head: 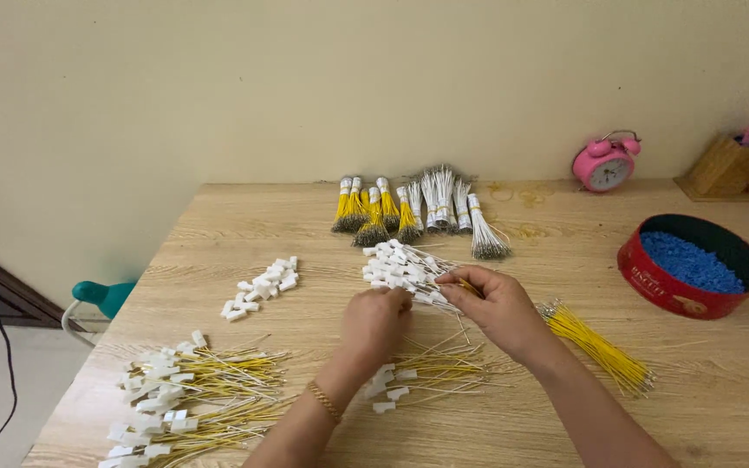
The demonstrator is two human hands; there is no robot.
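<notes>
On a pale wood-grain table [218,225], the left hand [374,322] curls loosely, its fingertips resting on the near edge of a heap of small white plastic connectors with thin wires [405,270] at the table's middle; whether it pinches one cannot be told. The right hand [496,303] has thumb and forefinger closed on a thin yellow wire [468,288] at that heap's right edge. Beneath the wrists lies a loose scatter of yellow wires with a few white connectors [431,368]. A straight sheaf of bare yellow wires [600,345] lies right of the right forearm. To the left sit a small cluster of loose white connectors [262,286] and a big tangled pile of finished wires [188,394]. About ten banded bundles [418,212], yellow and white, stand along the back. One round red tin of blue granules [691,264] and one pink alarm clock [606,163] sit at right.
</notes>
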